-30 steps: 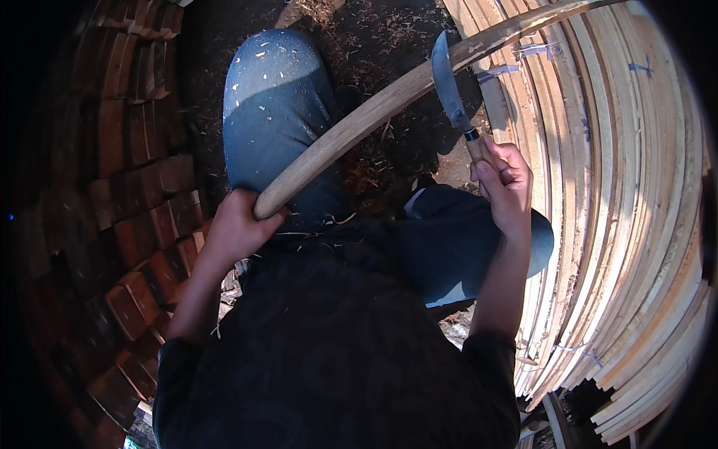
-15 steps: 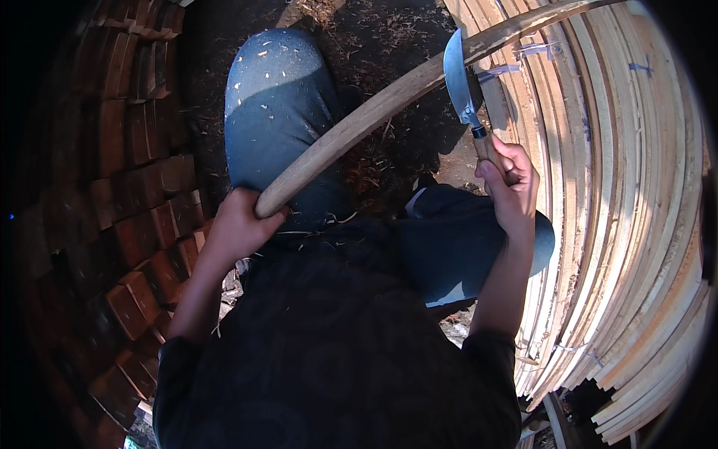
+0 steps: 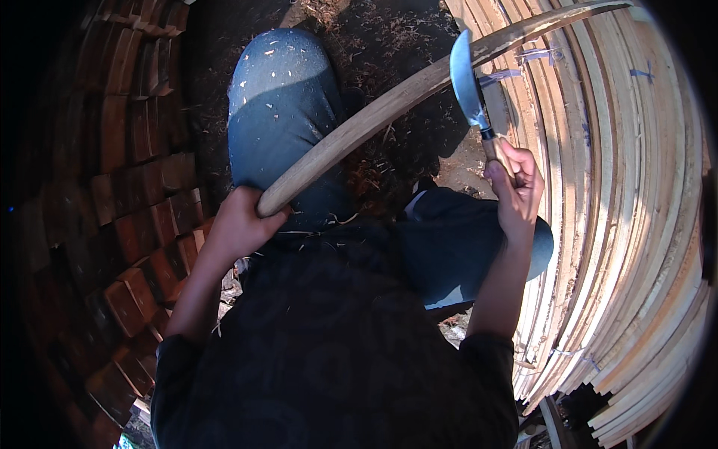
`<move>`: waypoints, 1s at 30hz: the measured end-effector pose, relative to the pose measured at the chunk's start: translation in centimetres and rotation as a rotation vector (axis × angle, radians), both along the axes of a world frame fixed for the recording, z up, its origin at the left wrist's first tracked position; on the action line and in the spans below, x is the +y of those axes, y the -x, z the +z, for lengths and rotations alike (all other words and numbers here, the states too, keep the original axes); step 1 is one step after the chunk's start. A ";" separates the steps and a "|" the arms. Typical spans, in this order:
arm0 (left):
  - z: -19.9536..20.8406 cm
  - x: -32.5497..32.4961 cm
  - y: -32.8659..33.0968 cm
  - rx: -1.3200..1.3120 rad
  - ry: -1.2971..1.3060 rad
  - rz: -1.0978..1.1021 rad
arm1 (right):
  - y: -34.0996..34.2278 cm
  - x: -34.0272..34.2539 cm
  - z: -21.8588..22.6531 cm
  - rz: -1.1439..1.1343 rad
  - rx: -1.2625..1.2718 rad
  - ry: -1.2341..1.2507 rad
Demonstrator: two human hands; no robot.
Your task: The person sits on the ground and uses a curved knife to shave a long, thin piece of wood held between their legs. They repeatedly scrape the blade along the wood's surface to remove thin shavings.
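Note:
My left hand (image 3: 245, 224) is closed around the near end of a long, slightly curved wooden pole (image 3: 359, 133). The pole slants up across my raised left knee, and its far part passes over the stacked wood at the upper right. In my right hand (image 3: 517, 191) is a knife (image 3: 468, 82) with a broad curved blade and a wooden handle, the fingers wrapped round that handle. The blade points away from me and overlaps the pole in the picture; whether it touches the wood I cannot tell.
Long pale wooden strips (image 3: 598, 187) lie stacked at the right, some with bluish ties. Reddish-brown wood blocks (image 3: 142, 224) are piled at the left. Shavings litter the dark ground (image 3: 389, 45). My jeans knee (image 3: 284, 82) rises beneath the pole.
My right hand and the knife have shifted slightly right, the blade turning a little. The pole and my left hand have hardly moved.

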State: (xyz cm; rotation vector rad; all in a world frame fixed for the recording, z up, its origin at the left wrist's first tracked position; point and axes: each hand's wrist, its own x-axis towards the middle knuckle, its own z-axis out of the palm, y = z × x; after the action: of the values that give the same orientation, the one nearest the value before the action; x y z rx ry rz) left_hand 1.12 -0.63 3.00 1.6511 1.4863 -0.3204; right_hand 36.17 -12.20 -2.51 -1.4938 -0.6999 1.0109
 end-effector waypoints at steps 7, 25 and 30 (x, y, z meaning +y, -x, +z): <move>0.5 0.1 -0.3 0.006 0.005 0.017 | -0.1 0.4 0.4 0.023 -0.042 -0.074; -0.2 0.1 0.2 -0.004 0.005 -0.009 | 0.7 0.2 0.1 0.255 -0.049 0.021; 0.4 0.2 -0.4 -0.028 -0.009 -0.010 | -1.1 0.4 0.3 -0.041 0.039 -0.059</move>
State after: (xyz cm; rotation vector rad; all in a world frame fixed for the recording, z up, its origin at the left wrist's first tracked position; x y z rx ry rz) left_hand 1.51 -0.41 3.42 1.6638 1.4610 -0.2956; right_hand 37.31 -11.85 -2.25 -1.4280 -0.6637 0.9776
